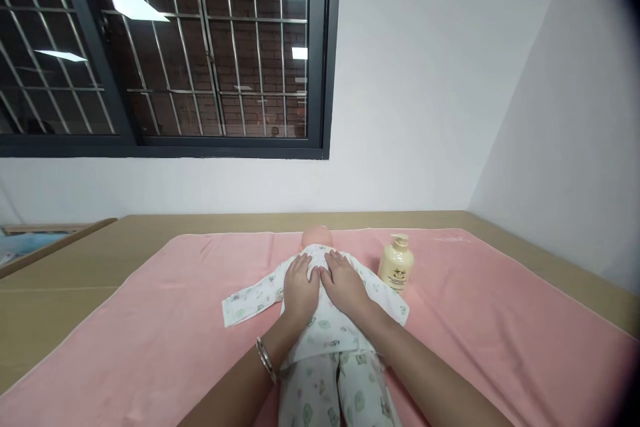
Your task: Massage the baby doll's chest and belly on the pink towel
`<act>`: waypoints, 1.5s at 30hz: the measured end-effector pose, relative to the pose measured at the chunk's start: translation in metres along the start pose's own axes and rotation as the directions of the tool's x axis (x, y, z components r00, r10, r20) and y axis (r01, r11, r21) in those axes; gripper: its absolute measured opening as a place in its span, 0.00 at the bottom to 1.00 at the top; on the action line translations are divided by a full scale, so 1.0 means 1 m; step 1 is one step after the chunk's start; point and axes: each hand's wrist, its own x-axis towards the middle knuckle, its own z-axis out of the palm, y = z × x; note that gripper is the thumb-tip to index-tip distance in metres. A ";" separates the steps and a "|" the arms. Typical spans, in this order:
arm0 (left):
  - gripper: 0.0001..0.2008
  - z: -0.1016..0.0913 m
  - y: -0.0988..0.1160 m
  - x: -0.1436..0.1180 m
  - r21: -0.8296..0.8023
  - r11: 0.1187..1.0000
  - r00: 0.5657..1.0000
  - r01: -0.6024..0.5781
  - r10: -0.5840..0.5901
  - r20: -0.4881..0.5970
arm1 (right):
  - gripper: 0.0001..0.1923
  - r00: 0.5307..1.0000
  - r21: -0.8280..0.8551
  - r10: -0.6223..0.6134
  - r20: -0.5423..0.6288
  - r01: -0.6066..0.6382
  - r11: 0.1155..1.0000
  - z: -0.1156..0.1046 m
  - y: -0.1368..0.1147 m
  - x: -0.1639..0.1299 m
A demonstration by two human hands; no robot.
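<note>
Both hands lie flat on the chest of a baby doll dressed in a printed white suit. The left hand and right hand rest side by side, fingers lightly spread, pinching nothing. The doll lies on a pink towel. A cream pump bottle stands right of the fingers.

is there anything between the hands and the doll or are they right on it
Nothing visible stands between them. The left hand and right hand both lie flat on the chest of the doll, on its printed clothes. The lotion bottle stands apart on the pink towel, to the right.
</note>
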 end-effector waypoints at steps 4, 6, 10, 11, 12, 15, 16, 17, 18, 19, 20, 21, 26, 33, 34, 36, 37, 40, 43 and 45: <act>0.20 0.000 -0.005 0.009 0.012 0.999 0.998 0.051 -0.052 0.035 | 0.26 0.999 -0.178 -0.046 0.020 0.049 0.983 -0.003 -0.023 -0.019; 0.20 0.000 -0.008 0.011 0.011 1.000 0.998 0.028 -0.029 0.058 | 0.26 0.994 -0.219 -0.101 0.035 0.106 0.970 -0.003 -0.027 -0.024; 0.20 0.001 -0.005 0.007 0.000 1.000 0.998 -0.020 0.020 0.060 | 0.25 0.996 -0.129 -0.078 0.033 0.082 0.988 -0.004 -0.012 -0.013; 0.20 0.001 -0.003 0.004 0.002 1.000 0.998 -0.018 0.018 0.057 | 0.25 0.998 -0.089 -0.052 0.034 0.055 0.994 -0.004 -0.004 -0.007; 0.20 0.000 -0.001 0.001 0.005 1.000 0.999 -0.008 0.008 0.051 | 0.26 0.999 -0.052 -0.028 0.040 0.030 0.998 -0.004 0.003 -0.002; 0.20 -0.001 0.007 -0.009 0.006 1.000 1.000 0.008 -0.008 0.014 | 0.29 0.998 0.022 0.005 0.070 -0.007 1.000 -0.002 0.021 0.010; 0.19 -0.001 0.009 -0.011 0.006 1.000 1.000 -0.006 0.006 -0.003 | 0.29 0.997 0.032 0.004 0.074 -0.006 0.999 -0.002 0.025 0.012; 0.19 -0.002 0.011 -0.013 0.008 1.000 0.999 -0.029 0.029 -0.018 | 0.30 0.997 0.035 -0.001 0.074 -0.002 0.999 -0.001 0.026 0.013; 0.18 -0.003 0.012 -0.014 0.015 0.998 0.998 -0.055 0.055 -0.028 | 0.29 0.997 0.033 -0.006 0.073 0.003 0.999 -0.001 0.026 0.013; 0.18 -0.003 0.012 -0.015 0.021 0.997 0.997 -0.073 0.074 -0.032 | 0.29 0.997 0.025 -0.004 0.072 0.003 1.000 -0.001 0.024 0.011; 0.18 -0.004 0.012 -0.014 0.027 0.996 0.996 -0.079 0.080 -0.030 | 0.29 0.997 0.013 0.003 0.075 -0.004 1.000 -0.002 0.020 0.009; 0.19 -0.004 0.010 -0.013 0.031 0.997 0.997 -0.071 0.072 -0.020 | 0.29 0.997 -0.002 0.015 0.076 -0.015 1.000 -0.003 0.015 0.007; 0.22 -0.003 -0.001 0.000 0.022 1.000 0.998 0.020 -0.021 0.054 | 0.27 0.995 -0.163 -0.011 0.099 0.028 0.986 -0.013 -0.020 -0.017; 0.24 0.000 -0.005 0.003 0.018 1.000 0.996 0.002 -0.004 0.093 | 0.24 0.989 -0.190 -0.056 0.139 0.082 0.978 -0.022 -0.019 -0.016; 0.24 0.000 -0.005 0.003 0.015 1.000 0.996 0.000 -0.002 0.089 | 0.25 0.993 -0.148 -0.033 0.112 0.050 0.988 -0.021 -0.011 -0.011; 0.23 0.000 -0.005 0.002 0.011 1.000 0.996 -0.004 0.003 0.084 | 0.28 0.997 -0.086 0.034 0.070 -0.028 0.996 -0.015 0.002 -0.002; 0.23 0.000 -0.004 0.002 0.009 1.000 0.997 -0.007 0.006 0.082 | 0.30 0.997 -0.070 0.059 0.050 -0.056 0.996 -0.012 0.008 0.000; 0.23 -0.001 0.000 0.000 0.019 1.000 0.996 -0.006 0.005 0.084 | 0.30 0.997 -0.057 0.083 0.004 -0.083 0.995 -0.003 0.015 0.002; 0.24 -0.002 0.013 -0.008 0.092 0.996 0.995 0.012 -0.021 0.099 | 0.30 0.996 -0.044 0.086 0.003 -0.085 0.995 0.000 0.015 0.000; 0.23 -0.001 0.023 -0.016 0.138 0.990 0.995 -0.005 -0.008 0.097 | 0.29 0.995 -0.027 0.087 0.042 -0.086 0.996 -0.001 0.015 0.002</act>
